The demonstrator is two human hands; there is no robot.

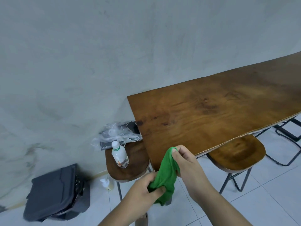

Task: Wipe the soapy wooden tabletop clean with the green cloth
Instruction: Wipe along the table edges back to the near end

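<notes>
Head view. Both my forearms reach forward from the bottom edge, towards the near left corner of the long brown wooden tabletop (211,111). My right hand (190,168) is the higher one, and its thumb and fingertips pinch the top edge of the crumpled green cloth (166,173). My left hand (145,189), lower down, grips the cloth's bunched bottom end with curled fingers. The cloth hangs stretched between the two hands, in the air just before the table corner. A white plastic bottle (119,154) lies on the round wooden stool (135,165) to the left.
</notes>
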